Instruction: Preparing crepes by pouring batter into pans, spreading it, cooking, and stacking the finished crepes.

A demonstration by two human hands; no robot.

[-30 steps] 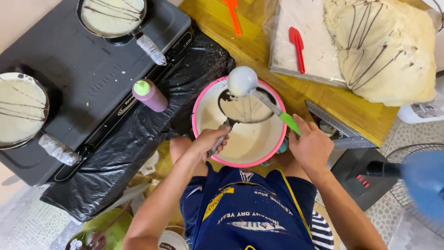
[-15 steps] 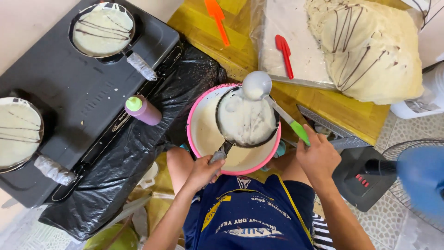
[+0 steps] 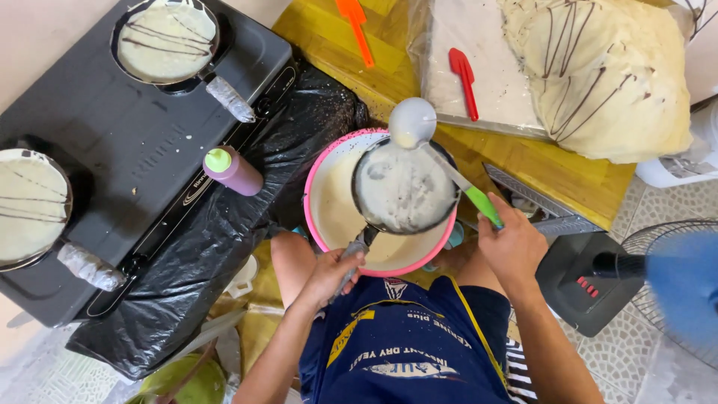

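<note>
At the far left, two pans (image 3: pixel 30 206) of pale batter streaked with dark lines are set on a black stove (image 3: pixel 142 150), their handles wrapped in foil. A lilac squeeze bottle (image 3: pixel 233 170) with a green cap is stood just beside the stove on black plastic sheeting (image 3: pixel 194 262), within easy reach. In the middle, a small frying pan (image 3: pixel 404 188) coated in batter is held over a pink-rimmed bowl (image 3: pixel 329 217), likely so drips are caught. Its handle is gripped by the left hand (image 3: pixel 333 271), fingers closed around it. A ladle (image 3: pixel 411 123) with a green handle is pinched by the right hand (image 3: pixel 512 247) and rested on the pan's far edge. Farther right, a red spatula (image 3: pixel 464 78) and stacked crepes (image 3: pixel 606 75) are laid on a clear-wrapped tray. A blue fan (image 3: pixel 673 284) is seen near right.
</note>
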